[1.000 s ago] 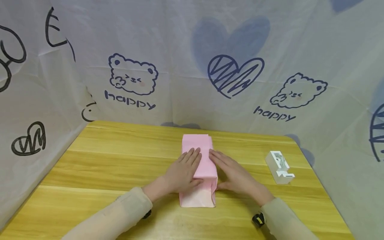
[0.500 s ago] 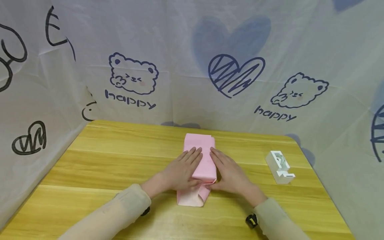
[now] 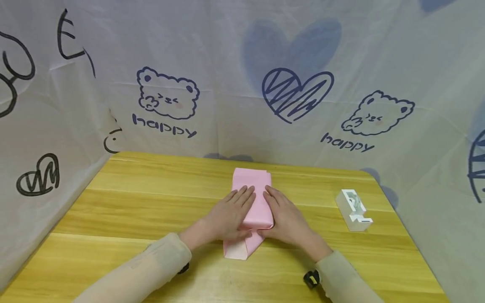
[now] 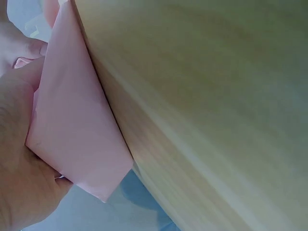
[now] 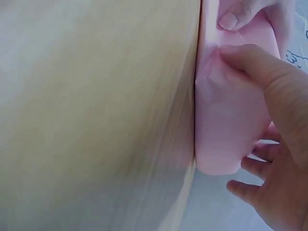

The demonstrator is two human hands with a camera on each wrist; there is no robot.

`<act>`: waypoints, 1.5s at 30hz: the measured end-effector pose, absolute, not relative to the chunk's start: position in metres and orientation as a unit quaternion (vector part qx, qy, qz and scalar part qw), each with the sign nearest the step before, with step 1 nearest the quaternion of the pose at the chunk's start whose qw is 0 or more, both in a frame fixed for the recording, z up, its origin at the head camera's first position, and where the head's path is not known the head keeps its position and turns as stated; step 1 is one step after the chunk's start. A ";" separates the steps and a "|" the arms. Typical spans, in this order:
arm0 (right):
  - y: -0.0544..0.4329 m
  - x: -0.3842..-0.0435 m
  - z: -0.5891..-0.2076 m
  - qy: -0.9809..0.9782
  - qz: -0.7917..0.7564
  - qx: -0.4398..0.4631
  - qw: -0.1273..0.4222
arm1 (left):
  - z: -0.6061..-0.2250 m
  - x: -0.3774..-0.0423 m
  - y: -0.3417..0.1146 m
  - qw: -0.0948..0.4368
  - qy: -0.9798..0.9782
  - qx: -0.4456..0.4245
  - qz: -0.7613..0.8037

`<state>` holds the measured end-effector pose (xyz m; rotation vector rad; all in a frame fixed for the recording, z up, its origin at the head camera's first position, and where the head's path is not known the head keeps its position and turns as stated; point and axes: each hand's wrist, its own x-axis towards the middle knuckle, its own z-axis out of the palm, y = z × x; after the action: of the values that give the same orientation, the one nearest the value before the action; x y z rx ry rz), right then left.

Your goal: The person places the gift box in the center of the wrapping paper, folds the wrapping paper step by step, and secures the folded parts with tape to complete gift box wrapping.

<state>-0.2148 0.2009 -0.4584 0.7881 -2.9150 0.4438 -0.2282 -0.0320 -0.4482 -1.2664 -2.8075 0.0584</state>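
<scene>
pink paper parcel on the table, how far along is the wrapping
Looks done: the pink paper is folded around the long body. In hand: the right hand presses a side fold at the near end; the left hand rests on top. Remaining, probably: the near flap, which sticks out; the white tape dispenser stands apart, untouched.

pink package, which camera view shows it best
The head view: it shows the pink package from above, end to end, though partly covered. The left wrist view shows only part, close up; the right wrist view also shows part, including creases.
</scene>
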 end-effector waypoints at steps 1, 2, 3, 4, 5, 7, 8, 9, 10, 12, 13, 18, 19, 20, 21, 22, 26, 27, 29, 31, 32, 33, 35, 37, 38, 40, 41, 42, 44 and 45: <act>0.201 -0.215 -0.458 -0.954 0.150 0.258 0.038 | -0.449 -0.228 -0.032 0.034 -0.911 -0.411 0.019; 0.203 -0.215 -0.458 -0.953 0.156 0.259 0.031 | -0.450 -0.228 -0.032 0.036 -0.911 -0.411 0.020; 0.204 -0.215 -0.457 -0.952 0.163 0.259 0.021 | -0.450 -0.228 -0.032 0.038 -0.911 -0.410 0.021; 0.206 -0.215 -0.457 -0.949 0.174 0.263 0.013 | -0.450 -0.228 -0.032 0.039 -0.911 -0.410 0.022; 0.208 -0.215 -0.456 -0.945 0.185 0.269 0.007 | -0.450 -0.227 -0.031 0.040 -0.911 -0.409 0.023; 0.213 -0.215 -0.453 -0.936 0.208 0.283 -0.001 | -0.450 -0.226 -0.031 0.039 -0.912 -0.407 0.028; 0.216 -0.215 -0.452 -0.932 0.218 0.288 -0.005 | -0.450 -0.226 -0.031 0.038 -0.913 -0.405 0.032; 0.218 -0.215 -0.451 -0.929 0.229 0.291 -0.010 | -0.450 -0.226 -0.031 0.037 -0.913 -0.404 0.036; 0.220 -0.215 -0.450 -0.925 0.237 0.296 -0.010 | -0.450 -0.226 -0.031 0.036 -0.914 -0.403 0.038; 0.223 -0.215 -0.449 -0.920 0.249 0.301 -0.007 | -0.450 -0.226 -0.030 0.036 -0.914 -0.402 0.044; 0.223 -0.215 -0.449 -0.919 0.253 0.301 -0.006 | -0.450 -0.226 -0.030 0.036 -0.914 -0.402 0.046; 0.219 -0.215 -0.448 -0.918 0.256 0.300 0.021 | -0.449 -0.226 -0.031 0.035 -0.912 -0.405 0.050; 0.218 -0.214 -0.448 -0.920 0.253 0.298 0.025 | -0.449 -0.226 -0.031 0.033 -0.913 -0.405 0.050; 0.216 -0.214 -0.448 -0.922 0.249 0.296 0.028 | -0.448 -0.226 -0.031 0.031 -0.913 -0.404 0.049; 0.215 -0.214 -0.447 -0.924 0.244 0.294 0.029 | -0.448 -0.226 -0.031 0.028 -0.913 -0.403 0.048; 0.214 -0.214 -0.447 -0.926 0.239 0.291 0.026 | -0.448 -0.226 -0.032 0.027 -0.914 -0.402 0.045; 0.214 -0.214 -0.445 -0.930 0.231 0.287 0.009 | -0.447 -0.225 -0.032 0.029 -0.915 -0.402 0.033; 0.215 -0.214 -0.445 -0.929 0.234 0.286 0.002 | -0.447 -0.225 -0.032 0.031 -0.914 -0.402 0.033; 0.218 -0.214 -0.443 -0.925 0.248 0.288 -0.012 | -0.447 -0.225 -0.031 0.036 -0.913 -0.404 0.033; 0.221 -0.215 -0.442 -0.922 0.260 0.287 -0.026 | -0.448 -0.225 -0.030 0.038 -0.913 -0.405 0.037; 0.222 -0.215 -0.441 -0.920 0.263 0.288 -0.031 | -0.449 -0.225 -0.030 0.037 -0.913 -0.405 0.040; 0.223 -0.215 -0.439 -0.919 0.263 0.290 -0.033 | -0.449 -0.225 -0.030 0.037 -0.913 -0.404 0.043; 0.224 -0.215 -0.438 -0.921 0.247 0.300 -0.026 | -0.449 -0.225 -0.030 0.040 -0.913 -0.403 0.045; 0.223 -0.215 -0.438 -0.924 0.215 0.317 -0.007 | -0.449 -0.224 -0.030 0.043 -0.913 -0.404 0.047; 0.223 -0.215 -0.438 -0.925 0.199 0.325 0.004 | -0.449 -0.224 -0.030 0.044 -0.912 -0.404 0.049; 0.223 -0.215 -0.439 -0.925 0.176 0.335 0.021 | -0.449 -0.224 -0.031 0.051 -0.911 -0.405 0.049; 0.223 -0.215 -0.440 -0.925 0.170 0.337 0.028 | -0.448 -0.224 -0.031 0.052 -0.911 -0.406 0.050; 0.222 -0.215 -0.441 -0.927 0.168 0.335 0.030 | -0.448 -0.223 -0.031 0.052 -0.911 -0.406 0.049; 0.221 -0.215 -0.443 -0.930 0.165 0.328 0.029 | -0.447 -0.223 -0.032 0.053 -0.911 -0.407 0.048; 0.220 -0.215 -0.444 -0.931 0.163 0.324 0.029 | -0.447 -0.224 -0.032 0.052 -0.911 -0.407 0.048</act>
<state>-0.2150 0.2196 -0.4439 1.0002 -2.8735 0.5033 -0.2235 -0.0318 -0.4471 -1.2378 -2.7690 0.1455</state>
